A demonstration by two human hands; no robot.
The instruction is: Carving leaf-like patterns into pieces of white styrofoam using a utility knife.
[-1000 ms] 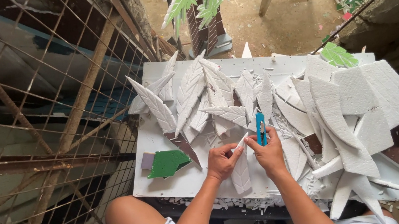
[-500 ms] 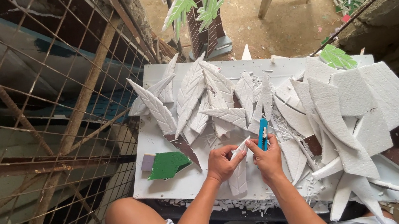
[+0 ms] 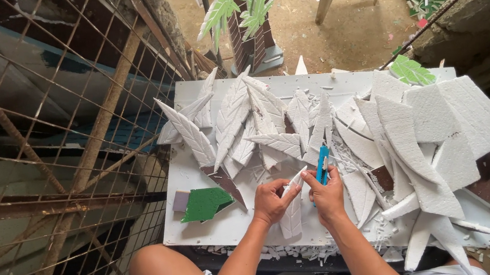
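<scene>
Left hand: your left hand (image 3: pixel 272 201) pinches the white foam leaf (image 3: pixel 292 209), fingers closed on its upper part.
Right hand: your right hand (image 3: pixel 327 194) is wrapped around the blue knife (image 3: pixel 322 164); the knife stands upright, just beside the leaf's tip.
Leaf: lies flat on the white board (image 3: pixel 207 234), near its front edge, between your hands.
Nearby: a green foam piece (image 3: pixel 204 202) to the left; a pile of cut foam leaves (image 3: pixel 243 122) behind; foam offcuts (image 3: pixel 423 135) to the right.

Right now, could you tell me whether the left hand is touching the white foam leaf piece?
Touching: in the head view the left hand pinches the white foam leaf piece, fingers wrapped over its upper end.
</scene>
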